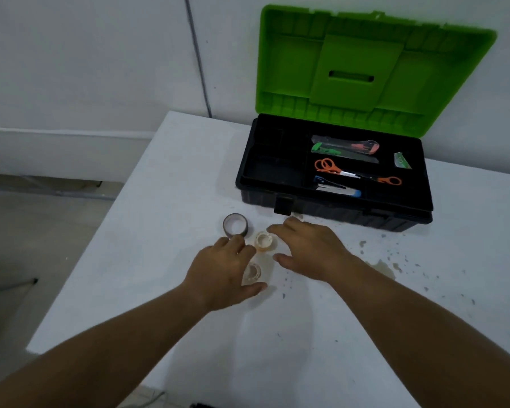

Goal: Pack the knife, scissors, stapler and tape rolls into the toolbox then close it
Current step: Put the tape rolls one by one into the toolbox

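A: Between the two hands, on the white table (189,172), sit the tape rolls. The left hand (221,272) has its fingers spread, nothing clamped in it; a clear tape roll (252,273) lies flat right under its palm side, between thumb and fingers.

B: And the right hand (309,251)?

A: Also spread, gripping nothing. A pale beige tape roll (265,241) lies just off its fingertips, in the gap between both hands. A dark-rimmed tape roll (235,225) sits just beyond the left fingertips, near the beige one.

B: Are the fingers touching any roll?

A: I cannot tell; they are very close.

B: Where is the toolbox (333,201)?

A: Beyond the right hand, black, with its green lid (365,66) standing up, leaning against the wall. In the tray, the knife (345,145) lies farthest from the hands, the orange-handled scissors (357,172) nearer, and the blue stapler (336,187) nearest. A small green packet (402,160) lies to the right of them.

B: The table itself?

A: Dark specks and a stain (383,266) beside the right wrist.
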